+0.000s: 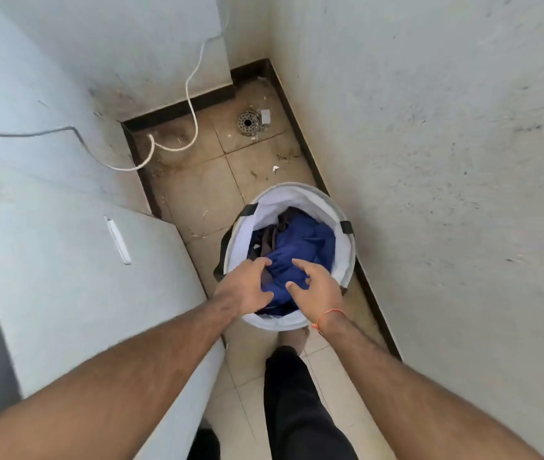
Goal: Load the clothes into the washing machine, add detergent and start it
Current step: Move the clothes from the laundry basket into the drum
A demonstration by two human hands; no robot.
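Head view, setting: narrow tiled floor (197, 194) between white walls, with a floor drain (248, 123) at the far end.
Washing machine (64, 277): white cabinet along the left side; lid appears closed, controls not visible.
Laundry basket (343, 260): round, white-lined, standing on the floor just beside the machine's corner.
Clothes (303, 244): a blue garment on top of darker items, all inside the basket.
Left hand (244, 287): over the near rim, fingers (260, 262) spread and touching the blue cloth, not closed on it.
Right hand (320, 287): over the load, fingers spread and curled, holding nothing.
Step in hand: judged to be gathering the first load.
Method advised: sink both hands under the bundle, close fully, lift straight up clear of the rim so nothing trails.
Outstanding: loading, detergent, start.
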